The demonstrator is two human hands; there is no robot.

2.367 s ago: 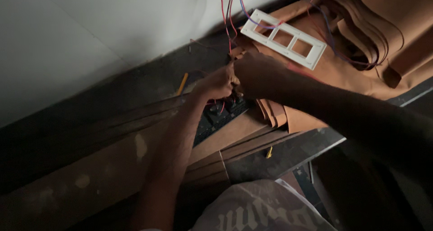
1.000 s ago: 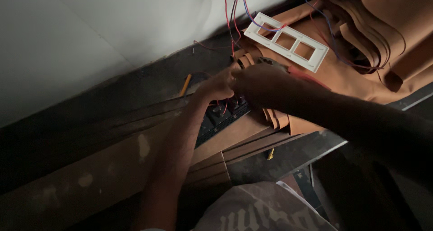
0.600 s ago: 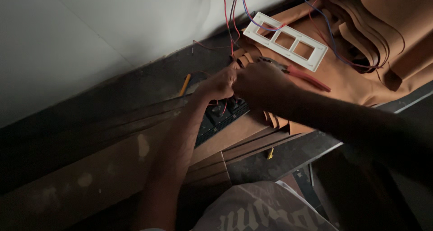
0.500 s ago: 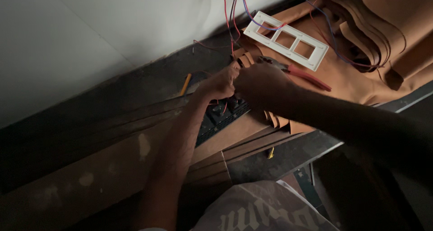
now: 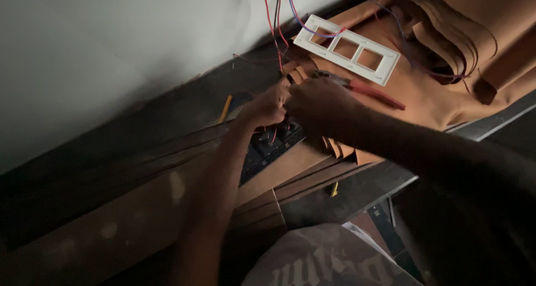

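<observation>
Left hand (image 5: 268,104) and right hand (image 5: 318,104) meet, fingers pinched on thin red wires (image 5: 272,18) above a dark ridged switch block (image 5: 271,146) lying on stacked brown boards (image 5: 296,169). Red-handled pliers (image 5: 363,88) and a white three-window plastic frame (image 5: 346,49) lie just beyond on tan sheet (image 5: 424,102).

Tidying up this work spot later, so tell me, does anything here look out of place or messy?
Yes. The white three-window switch frame lies loose and askew on brown sheet material, with red and blue wires trailing across it. Red-handled pliers lie beside it. Both hands meet over a dark switch unit.
</observation>
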